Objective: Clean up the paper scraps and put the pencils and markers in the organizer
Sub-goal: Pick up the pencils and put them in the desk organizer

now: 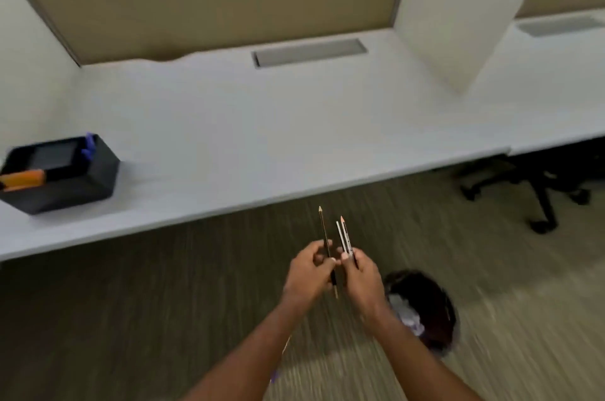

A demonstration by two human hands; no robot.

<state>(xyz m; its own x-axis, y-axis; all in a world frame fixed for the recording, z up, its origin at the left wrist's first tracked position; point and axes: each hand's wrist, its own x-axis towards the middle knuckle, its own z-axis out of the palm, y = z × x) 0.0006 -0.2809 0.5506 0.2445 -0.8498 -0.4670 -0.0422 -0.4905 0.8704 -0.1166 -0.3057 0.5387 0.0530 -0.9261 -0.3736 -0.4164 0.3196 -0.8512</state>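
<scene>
Both hands are held out over the striped carpet, near the smooth white desk (294,125). The left hand (307,273) pinches one thin dark pencil (325,237), tip pointing up. The right hand (361,279) grips two slim pencils (344,235) in closed fingers. The boxy black organizer (65,184) sits far left on the desk. A round dark bin (432,305) with crumpled white paper scraps (407,312) stands on the floor at the right.

Organizer (62,171) cut off by left edge, blurred; bin (425,309) contents blurred.
</scene>
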